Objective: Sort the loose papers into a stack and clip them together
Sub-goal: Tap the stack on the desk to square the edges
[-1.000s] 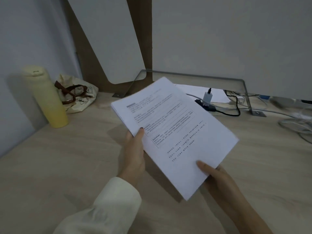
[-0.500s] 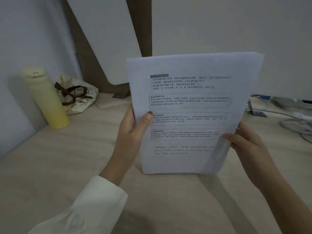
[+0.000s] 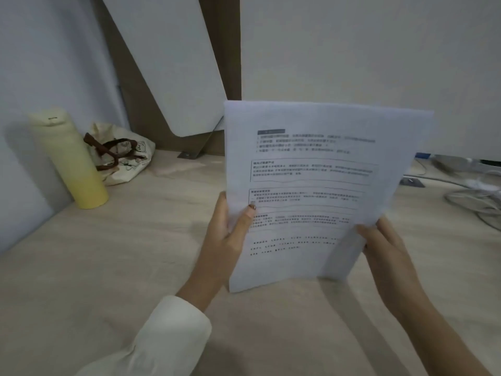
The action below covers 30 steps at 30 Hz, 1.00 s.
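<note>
A stack of white printed papers (image 3: 311,169) stands upright, its bottom edge low over the wooden desk (image 3: 122,267). My left hand (image 3: 227,237) grips the stack's left edge, thumb on the printed front. My right hand (image 3: 385,245) holds the lower right edge, where the sheet bends a little. The text faces me. No clip is in view.
A pale yellow bottle (image 3: 70,161) stands at the far left by the wall, with a cream cloth bag with brown handles (image 3: 119,153) beside it. White cables (image 3: 477,196) lie at the right. A metal stand foot (image 3: 189,153) sits behind the papers.
The papers went from lying tilted flat over the desk to standing upright, then dropped slightly lower. Both hands shifted to the side edges.
</note>
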Tool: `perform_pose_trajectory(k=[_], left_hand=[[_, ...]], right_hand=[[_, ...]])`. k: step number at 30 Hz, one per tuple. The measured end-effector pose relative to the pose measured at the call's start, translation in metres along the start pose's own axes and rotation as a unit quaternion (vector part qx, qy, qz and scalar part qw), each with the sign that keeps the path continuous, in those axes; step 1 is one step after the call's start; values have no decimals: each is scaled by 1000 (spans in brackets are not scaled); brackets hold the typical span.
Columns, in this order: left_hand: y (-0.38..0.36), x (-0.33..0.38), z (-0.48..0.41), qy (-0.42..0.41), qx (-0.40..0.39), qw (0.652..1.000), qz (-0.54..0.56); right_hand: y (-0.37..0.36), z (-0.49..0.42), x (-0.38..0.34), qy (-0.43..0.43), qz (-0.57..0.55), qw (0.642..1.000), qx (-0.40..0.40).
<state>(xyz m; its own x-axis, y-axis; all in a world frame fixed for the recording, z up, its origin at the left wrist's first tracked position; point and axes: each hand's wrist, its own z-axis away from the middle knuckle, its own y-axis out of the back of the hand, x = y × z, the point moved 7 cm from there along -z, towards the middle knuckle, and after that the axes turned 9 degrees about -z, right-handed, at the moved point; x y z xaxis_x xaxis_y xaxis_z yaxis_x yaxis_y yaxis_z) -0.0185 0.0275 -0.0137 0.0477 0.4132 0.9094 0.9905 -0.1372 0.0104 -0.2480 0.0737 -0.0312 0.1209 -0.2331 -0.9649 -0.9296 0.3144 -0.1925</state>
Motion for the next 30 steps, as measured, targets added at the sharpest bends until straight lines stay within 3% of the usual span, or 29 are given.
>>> perform_pose_trajectory(k=[14, 19, 24, 30], left_hand=[[-9, -10, 1, 24, 32, 997, -73], [-30, -21, 8, 100, -36, 994, -38], [-61, -55, 14, 233, -135, 963, -15], [-98, -93, 5, 307, -127, 943, -2]], right_hand=[[6, -2, -2, -15, 14, 1000, -8], [27, 1, -23, -2, 66, 998, 12], [73, 4, 9, -132, 80, 987, 39], [113, 23, 46, -223, 56, 972, 41]])
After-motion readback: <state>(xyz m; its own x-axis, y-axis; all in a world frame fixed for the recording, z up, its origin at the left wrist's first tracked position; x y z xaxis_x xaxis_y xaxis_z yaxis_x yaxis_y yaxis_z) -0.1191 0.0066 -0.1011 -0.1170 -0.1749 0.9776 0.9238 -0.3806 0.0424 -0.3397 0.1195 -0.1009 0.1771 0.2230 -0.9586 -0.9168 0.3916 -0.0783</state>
